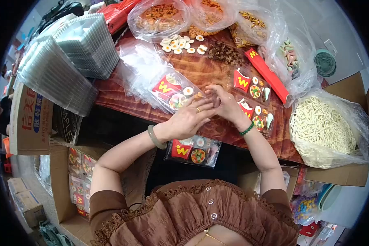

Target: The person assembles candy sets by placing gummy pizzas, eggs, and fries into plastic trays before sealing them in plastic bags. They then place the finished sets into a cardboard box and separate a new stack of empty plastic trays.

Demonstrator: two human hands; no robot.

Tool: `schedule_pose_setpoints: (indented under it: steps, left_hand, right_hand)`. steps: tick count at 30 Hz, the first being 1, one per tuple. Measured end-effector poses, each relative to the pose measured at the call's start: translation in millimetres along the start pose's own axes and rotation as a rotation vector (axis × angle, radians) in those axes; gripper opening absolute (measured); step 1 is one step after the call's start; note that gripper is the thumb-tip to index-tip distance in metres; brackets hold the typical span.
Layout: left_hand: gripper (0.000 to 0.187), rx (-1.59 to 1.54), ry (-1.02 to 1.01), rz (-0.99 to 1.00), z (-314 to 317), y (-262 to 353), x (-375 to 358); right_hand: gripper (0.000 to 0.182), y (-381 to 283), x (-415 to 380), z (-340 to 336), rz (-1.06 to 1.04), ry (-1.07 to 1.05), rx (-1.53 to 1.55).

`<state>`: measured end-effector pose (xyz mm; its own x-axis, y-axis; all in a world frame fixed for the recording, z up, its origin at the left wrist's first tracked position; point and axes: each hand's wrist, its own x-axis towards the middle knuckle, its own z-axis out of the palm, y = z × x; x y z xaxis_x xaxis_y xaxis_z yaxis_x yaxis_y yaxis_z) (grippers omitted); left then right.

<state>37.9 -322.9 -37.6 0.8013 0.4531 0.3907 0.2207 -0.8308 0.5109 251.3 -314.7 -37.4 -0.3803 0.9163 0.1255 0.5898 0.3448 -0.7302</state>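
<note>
My left hand (188,119), with a ring and a pale bangle, lies over the lower right part of a clear tray pack (165,87) holding a red box with a yellow logo, an egg piece and a round pizza-like piece. Its fingers are stretched out. My right hand (225,104), with green beads at the wrist, meets the left fingertips at the pack's right end. Its fingers are bent, and what lies between them is hidden. Two similar filled packs (250,84) lie right of my right hand. Another filled pack (194,151) is below the table edge, near my lap.
Stacked clear trays (84,45) stand at the left. Egg pieces (178,44), brown pieces (225,54) and a red strip (268,76) lie on the wooden table (131,110). Bags of orange pieces (160,16) line the back. A bag of cream pieces (324,127) sits right; boxed packs (80,180) lower left.
</note>
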Motion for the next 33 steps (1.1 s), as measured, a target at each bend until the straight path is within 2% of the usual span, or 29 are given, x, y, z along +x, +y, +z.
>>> schedule_pose_setpoints:
  steps: [1,2,4,5,6,8,9,11,12,13,15,16,18,19,20,21,22,23,25,26,28,29,30,31,33]
  left_hand:
    - [0.036,-0.046,-0.070,-0.012,-8,17,5]
    - [0.035,-0.123,-0.023,0.038,-19,32,9]
    - [0.032,-0.258,0.061,0.129,-52,62,18]
    - [0.031,-0.349,0.027,0.127,-74,75,22]
    - [0.030,-0.440,-0.007,0.124,-96,86,23]
    - [0.034,-0.619,-0.051,0.106,-130,102,19]
    - [0.039,-0.629,-0.077,0.157,-142,101,19]
    - [0.042,-0.841,0.007,-0.091,-148,111,6]
    - [0.042,-1.015,0.120,-0.183,-135,105,1]
    - [0.042,-1.114,0.160,-0.272,-126,97,-4]
    - [0.047,-1.231,0.185,-0.472,-104,67,-18]
    - [0.042,-1.275,0.201,-0.583,-87,49,-30]
    - [0.035,-1.367,0.263,-0.805,-52,21,-48]
    - [0.033,-1.417,0.312,-0.918,-34,10,-55]
    - [0.027,-1.388,0.396,-0.997,-18,1,-57]
    - [0.027,-1.395,0.391,-1.001,-12,0,-56]
    - [0.026,-1.350,0.420,-0.980,-7,-3,-54]
    - [0.026,-1.303,0.450,-0.957,-3,-5,-52]
    - [0.026,-1.304,0.456,-0.941,2,-8,-45]
    - [0.026,-1.318,0.475,-0.918,2,-5,-40]
    - [0.026,-1.329,0.480,-0.887,6,-3,-31]
    - [0.026,-1.200,0.501,-0.814,11,-5,-29]
    - [0.025,-1.072,0.522,-0.742,13,-5,-28]
    - [0.025,-1.072,0.518,-0.742,13,-6,-28]
    - [0.024,-0.848,0.438,-0.713,12,-8,-30]
  right_hand:
    - [0.068,-3,2,0,-0.055,0.088,-0.003]
    - [0.070,-5,4,-1,-0.108,0.178,-0.007]
    - [0.058,-38,6,-26,-0.344,0.209,0.010]
    - [0.052,-56,6,-37,-0.463,0.223,0.020]
    - [0.038,-82,2,-48,-0.517,0.214,0.068]
    - [0.032,-101,-7,-69,-0.603,0.088,0.151]
    - [0.021,-113,-14,-69,-0.585,0.097,0.374]
    - [0.016,-118,-25,-58,-0.525,0.169,0.396]
    - [0.011,-120,-31,-51,-0.458,0.240,0.415]
    - [0.006,-124,-38,-43,-0.299,0.222,0.431]
    - [0.007,-96,-41,-10,-0.200,0.341,0.404]
    - [0.009,-92,-42,6,-0.098,0.340,0.615]
    - [0.008,-53,-46,31,0.096,0.306,0.690]
    - [0.010,-38,-45,40,0.118,0.329,0.597]
    - [0.011,-26,-43,41,0.205,0.295,0.561]
    - [0.013,-27,-39,38,0.291,0.260,0.523]
    - [0.016,-28,-36,36,0.269,0.370,0.335]
    - [0.016,-30,-33,30,0.275,0.368,0.333]
    - [0.021,-55,-20,10,-0.263,0.519,-0.483]
    - [0.025,-60,-14,12,-0.331,0.427,-0.387]
    - [0.024,-64,4,19,-0.467,0.299,-0.408]
    - [0.023,-59,12,23,-0.507,0.253,-0.421]
    - [0.023,-53,16,24,-0.504,0.257,-0.423]
    - [0.022,-47,21,26,-0.484,0.189,-0.413]
    - [0.021,-42,24,27,-0.466,0.114,-0.398]
